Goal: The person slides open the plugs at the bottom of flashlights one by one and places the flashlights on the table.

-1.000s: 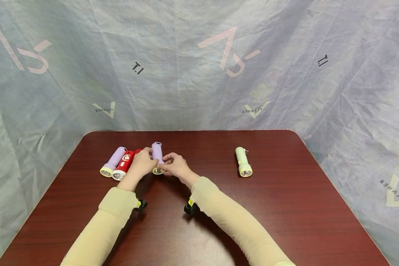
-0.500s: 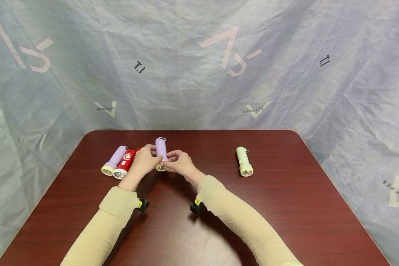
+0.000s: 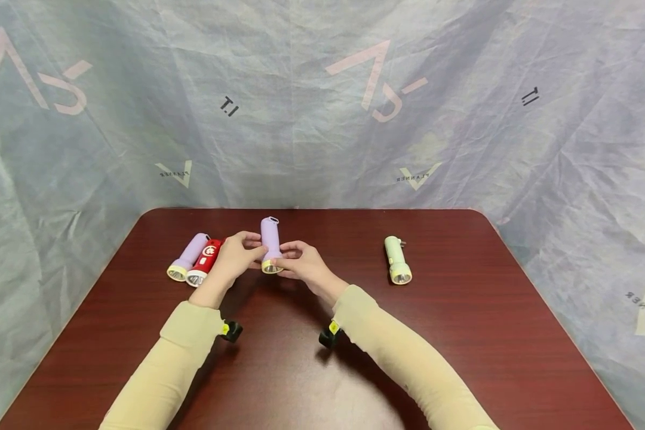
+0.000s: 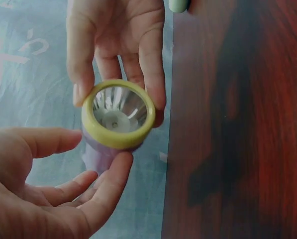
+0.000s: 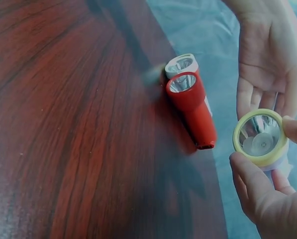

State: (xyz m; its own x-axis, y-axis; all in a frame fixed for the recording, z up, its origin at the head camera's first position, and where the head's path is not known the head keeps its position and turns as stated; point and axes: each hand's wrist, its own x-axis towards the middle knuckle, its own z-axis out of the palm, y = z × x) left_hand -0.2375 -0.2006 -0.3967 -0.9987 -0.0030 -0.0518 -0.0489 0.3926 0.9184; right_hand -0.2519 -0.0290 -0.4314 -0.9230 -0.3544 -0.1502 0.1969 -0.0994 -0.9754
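A lilac flashlight point(image 3: 270, 236) with a yellow rim is held up over the far part of the table, lens end down and toward me. My left hand point(image 3: 233, 260) grips it from the left, thumb and fingers around its body. From the right, my right hand point(image 3: 309, 269) pinches its head near the yellow rim. Both wrist views look into the clear lens and reflector of this flashlight point(image 4: 118, 112). In the right wrist view, a red flashlight point(image 5: 198, 117) lies on the table; in the head view my left hand mostly hides it.
Left of my hands lie another lilac flashlight point(image 3: 189, 257) and a red one with a white rim point(image 3: 205, 260), side by side. A pale green flashlight point(image 3: 397, 260) lies to the right. Grey printed cloth point(image 3: 295, 119) hangs behind the dark red table point(image 3: 279, 370).
Both hands have carried the lilac flashlight up and to the right, away from the flashlights on the left. The flashlights lying on the table stay where they were.
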